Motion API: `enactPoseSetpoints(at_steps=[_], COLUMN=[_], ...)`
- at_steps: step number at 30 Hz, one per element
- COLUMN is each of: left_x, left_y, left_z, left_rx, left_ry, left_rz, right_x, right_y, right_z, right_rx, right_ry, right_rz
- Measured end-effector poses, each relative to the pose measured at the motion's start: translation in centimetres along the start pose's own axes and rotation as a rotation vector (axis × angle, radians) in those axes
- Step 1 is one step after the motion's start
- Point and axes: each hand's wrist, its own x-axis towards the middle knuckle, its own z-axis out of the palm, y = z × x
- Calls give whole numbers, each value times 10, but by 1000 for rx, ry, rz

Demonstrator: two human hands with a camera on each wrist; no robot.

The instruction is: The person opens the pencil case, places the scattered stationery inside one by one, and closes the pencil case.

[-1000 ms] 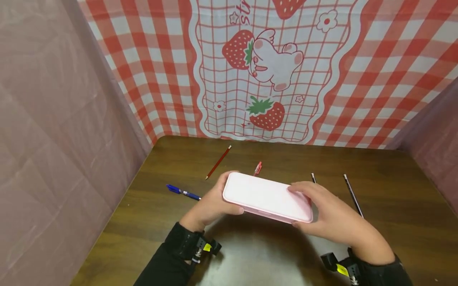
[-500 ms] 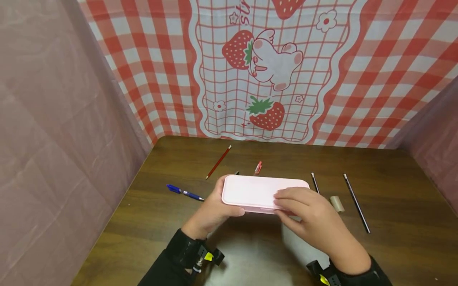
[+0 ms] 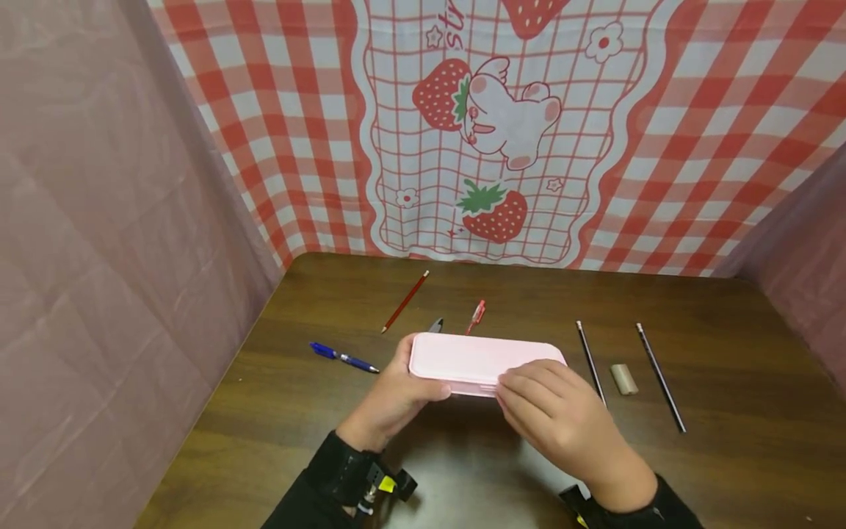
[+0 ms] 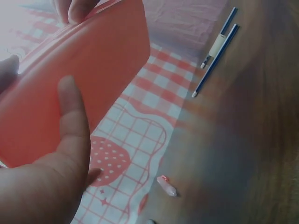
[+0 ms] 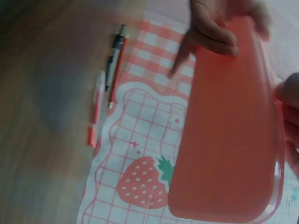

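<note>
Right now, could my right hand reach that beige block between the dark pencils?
Probably yes: the beige block lies uncovered near your right hand, which must first leave the pink case.

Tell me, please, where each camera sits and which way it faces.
Head: worn on the head, facing forward and down at the pink case over the table; left hand, right hand and sleeves show.
Left wrist: on that wrist, facing a broad side of the case; left hand close, right hand at the top.
Right wrist: on that wrist, facing the case; left hand at the top, right hand at the right edge.
Both wrist views share the case and strawberry-print cloth.
</note>
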Motion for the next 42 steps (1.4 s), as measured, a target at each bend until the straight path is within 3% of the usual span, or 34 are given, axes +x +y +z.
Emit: enactPoseSetpoints(at_steps=[4,10,19,27,42], left_x=[-1,-2,-4,-5,-3], left_y=[-2,-3,-1,-8,-12], left_z=[3,5,8,13,13], left_rx=[1,-14,-38,-63,-44], left_ry=[10,20,89,136,188], left_rz=[6,6,41,27,16], right_x=[2,7,10,6,-5], right_y=[-4,-8,-20,-26,-21], right_z=[-2,-8,-2,13,26], right_rx=[-31,-121,-310,-387,-407], right_ry=[-11,-146,-401,-391,-324], right_rz=[-67,-120,-51,-19,-12])
